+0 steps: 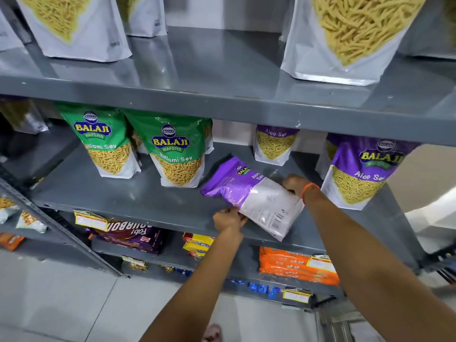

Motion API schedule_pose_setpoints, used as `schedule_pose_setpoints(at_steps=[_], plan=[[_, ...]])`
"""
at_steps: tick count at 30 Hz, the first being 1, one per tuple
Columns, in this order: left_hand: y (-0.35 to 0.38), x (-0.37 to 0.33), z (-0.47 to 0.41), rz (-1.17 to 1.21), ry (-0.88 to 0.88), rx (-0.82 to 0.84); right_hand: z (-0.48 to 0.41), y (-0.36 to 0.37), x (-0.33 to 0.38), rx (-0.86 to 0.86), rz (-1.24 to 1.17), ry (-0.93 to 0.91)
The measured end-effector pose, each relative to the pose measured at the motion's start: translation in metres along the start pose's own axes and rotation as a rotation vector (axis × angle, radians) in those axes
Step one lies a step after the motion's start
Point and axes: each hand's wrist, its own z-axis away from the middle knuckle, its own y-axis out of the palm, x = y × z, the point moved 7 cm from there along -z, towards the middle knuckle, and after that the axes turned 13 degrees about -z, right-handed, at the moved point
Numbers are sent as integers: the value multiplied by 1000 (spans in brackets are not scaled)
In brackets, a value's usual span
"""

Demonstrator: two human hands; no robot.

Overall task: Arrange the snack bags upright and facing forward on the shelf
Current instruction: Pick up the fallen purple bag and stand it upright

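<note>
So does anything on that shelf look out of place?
Yes: one purple bag lies flat on the middle shelf with its back showing, held by both hands, while the green bags beside it stand upright, facing forward.

You are standing at a big grey metal rack (222,104) with shiny boards. Light is shining on the top board. A pale wall (222,11) is showing behind it. You are standing on a pale tiled floor (61,304).

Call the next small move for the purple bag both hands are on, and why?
Probably tip the lying Aloo Sev bag upright, front outward. It lies flat, back panel up, while the neighbouring green bags stand facing forward. The left hand and right hand already grip its edges.
</note>
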Motion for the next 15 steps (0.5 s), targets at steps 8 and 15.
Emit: schedule_pose_setpoints(at_steps=[8, 15], plan=[[23, -47, -1, -5, 196, 179, -1, -28, -19, -232, -716, -115], [60, -99, -11, -197, 591, 129, 1, -40, -36, -479, -827, -302]])
